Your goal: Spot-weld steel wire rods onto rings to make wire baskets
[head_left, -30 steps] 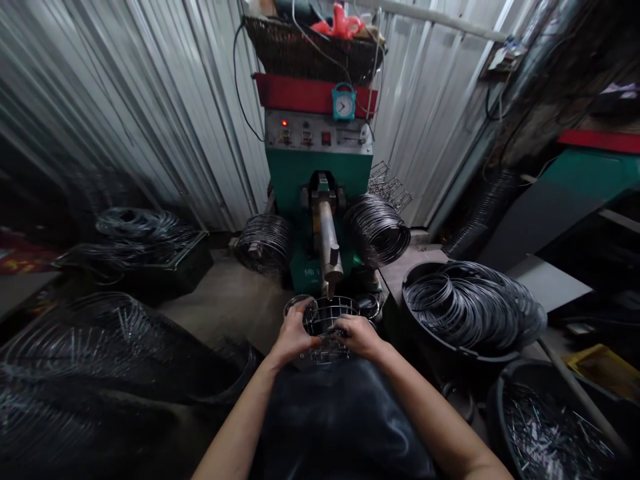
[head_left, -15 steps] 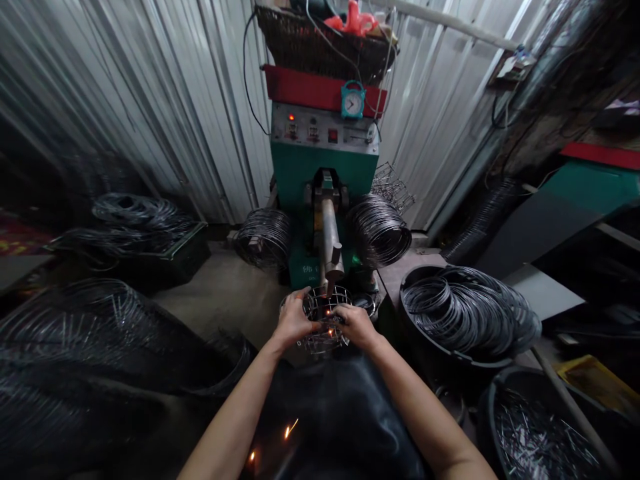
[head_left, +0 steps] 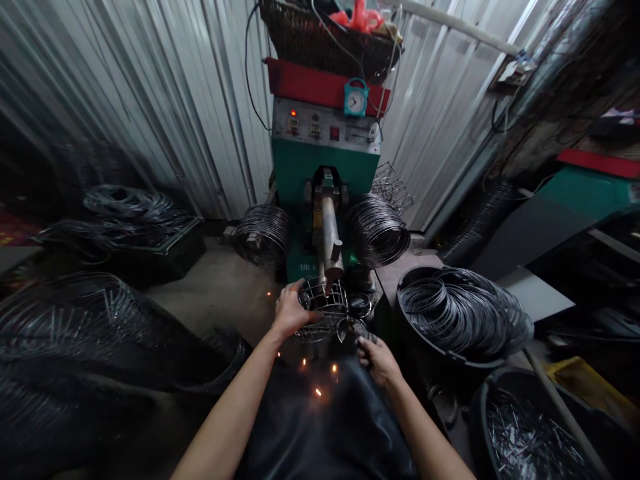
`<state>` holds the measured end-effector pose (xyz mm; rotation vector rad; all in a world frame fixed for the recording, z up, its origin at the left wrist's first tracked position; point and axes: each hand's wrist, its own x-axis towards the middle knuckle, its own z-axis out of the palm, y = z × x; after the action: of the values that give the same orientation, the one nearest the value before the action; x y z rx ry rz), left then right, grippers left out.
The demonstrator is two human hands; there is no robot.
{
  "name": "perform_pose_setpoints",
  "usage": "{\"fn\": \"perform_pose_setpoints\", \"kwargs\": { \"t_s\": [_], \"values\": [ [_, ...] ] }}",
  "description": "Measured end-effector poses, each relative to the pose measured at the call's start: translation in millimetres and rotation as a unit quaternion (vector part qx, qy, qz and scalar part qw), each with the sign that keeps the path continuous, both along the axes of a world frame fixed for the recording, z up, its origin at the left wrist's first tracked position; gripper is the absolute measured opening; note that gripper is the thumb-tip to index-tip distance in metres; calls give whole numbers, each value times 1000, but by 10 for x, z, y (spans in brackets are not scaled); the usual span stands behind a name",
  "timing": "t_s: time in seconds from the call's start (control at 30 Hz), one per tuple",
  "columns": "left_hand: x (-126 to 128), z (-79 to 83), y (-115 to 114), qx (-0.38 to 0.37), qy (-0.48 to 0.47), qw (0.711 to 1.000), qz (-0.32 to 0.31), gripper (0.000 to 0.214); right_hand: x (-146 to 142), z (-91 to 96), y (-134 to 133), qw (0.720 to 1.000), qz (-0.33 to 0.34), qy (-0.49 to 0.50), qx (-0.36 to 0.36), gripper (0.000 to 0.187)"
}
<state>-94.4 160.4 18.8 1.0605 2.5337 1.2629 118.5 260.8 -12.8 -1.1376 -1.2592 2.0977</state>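
A round wire cage (head_left: 325,312) sits under the tip of the metal arm (head_left: 329,248) of a green welding machine (head_left: 325,175). My left hand (head_left: 289,311) grips the cage's left rim, fingers closed on the wires. My right hand (head_left: 379,359) is off the cage, lower and to the right, its fingers curled near a small wire ring (head_left: 346,329); what it holds I cannot make out. Orange sparks (head_left: 317,392) scatter over my dark apron below the cage.
Wire coils hang at both sides of the machine, left (head_left: 263,235) and right (head_left: 377,230). A black tub of wire rings (head_left: 463,317) stands at my right, another tub of short wire pieces (head_left: 537,433) lower right. Wire frames (head_left: 75,320) pile at left. Corrugated metal walls behind.
My right hand has let go of the cage and dropped down to the right. The left hand stays on the cage. Sparks have spread over the apron.
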Motion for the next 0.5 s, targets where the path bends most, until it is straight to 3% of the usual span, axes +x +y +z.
{"fn": "perform_pose_setpoints", "kwargs": {
  "t_s": [0.07,0.13,0.5],
  "values": [
    [-23,0,21,-5,-21,1000,5,92,126,-142,-63,997,-22,5,-72,35],
    [-58,-8,51,-4,-27,1000,8,93,190,-237,-119,994,-38,7,-98,33],
    [-208,-56,152,-8,-27,999,22,91,217,-377,-75,987,-70,46,-137,14]
  ]
}}
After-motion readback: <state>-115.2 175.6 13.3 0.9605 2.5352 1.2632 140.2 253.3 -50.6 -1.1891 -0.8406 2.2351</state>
